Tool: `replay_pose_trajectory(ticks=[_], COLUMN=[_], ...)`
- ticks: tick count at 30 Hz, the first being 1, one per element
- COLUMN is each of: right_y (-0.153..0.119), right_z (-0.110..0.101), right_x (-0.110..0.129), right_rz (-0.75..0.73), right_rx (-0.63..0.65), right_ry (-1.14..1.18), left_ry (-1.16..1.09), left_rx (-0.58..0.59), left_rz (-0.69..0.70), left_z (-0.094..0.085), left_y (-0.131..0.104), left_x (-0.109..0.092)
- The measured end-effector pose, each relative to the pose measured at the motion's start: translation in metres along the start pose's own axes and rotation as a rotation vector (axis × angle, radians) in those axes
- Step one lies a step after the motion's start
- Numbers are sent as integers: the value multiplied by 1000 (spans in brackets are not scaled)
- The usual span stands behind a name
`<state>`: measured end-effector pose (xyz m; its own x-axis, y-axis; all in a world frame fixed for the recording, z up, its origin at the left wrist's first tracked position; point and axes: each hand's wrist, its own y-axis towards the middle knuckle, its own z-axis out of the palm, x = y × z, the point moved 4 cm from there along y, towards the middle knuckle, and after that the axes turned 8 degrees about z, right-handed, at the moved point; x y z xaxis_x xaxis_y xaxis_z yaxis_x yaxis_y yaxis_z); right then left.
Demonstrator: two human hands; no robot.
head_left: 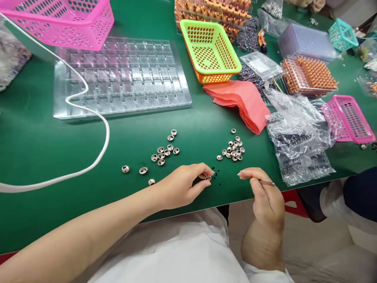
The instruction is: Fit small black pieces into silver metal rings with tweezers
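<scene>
Between thumb and fingers, my left hand (188, 184) pinches a small metal ring (207, 178) just above the green table. Several tiny black pieces (216, 174) lie right beside it. My right hand (266, 192) is to the right, near the table's front edge, its fingers closed on a thin metal tool (266, 182); the tool's tip is hard to make out. A cluster of small metal rings (235, 153) sits beyond the black pieces. More loose rings (161, 156) are scattered beyond and left of my left hand.
A clear compartment tray (123, 78), a pink basket (73, 23) and a white cable (107, 133) are at left. A green basket (212, 70), a red cloth (244, 100), plastic bags (300, 145) and a pink basket (347, 118) stand farther right. Another person's hands (318, 4) show at the top.
</scene>
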<state>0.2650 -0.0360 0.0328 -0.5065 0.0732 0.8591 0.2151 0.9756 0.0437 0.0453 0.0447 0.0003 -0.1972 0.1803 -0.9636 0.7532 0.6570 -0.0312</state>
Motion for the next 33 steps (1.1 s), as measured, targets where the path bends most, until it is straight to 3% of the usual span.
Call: replay_pose_trajectory(ticks=[4,6,11,17,24,29,33], right_y=[2,5,17,31,34,34,32], right_z=[20,33,61,68,68,65,53], right_x=[7,5,1,5,13,13,11], right_rz=[-132,-117,-44,-40,-110,-93,-62], right_rx=[133,160,234,284,335,373,323], right_ry=[-241,-302,-410,-424,-472,-505,-437], left_ry=[-266,-356,-392,-280,-114,192,385], left_rx=[-256,-375,-462,-426,-266,-136,-39], left_rz=[-66,-106,-163,-173,-132,-24,112], left_z=[-12,-22,-36,-38,-30,-24,-14], left_y=[4,4,0,-3,-2,-5,-9], left_x=[9,14,19,19,15,8,2])
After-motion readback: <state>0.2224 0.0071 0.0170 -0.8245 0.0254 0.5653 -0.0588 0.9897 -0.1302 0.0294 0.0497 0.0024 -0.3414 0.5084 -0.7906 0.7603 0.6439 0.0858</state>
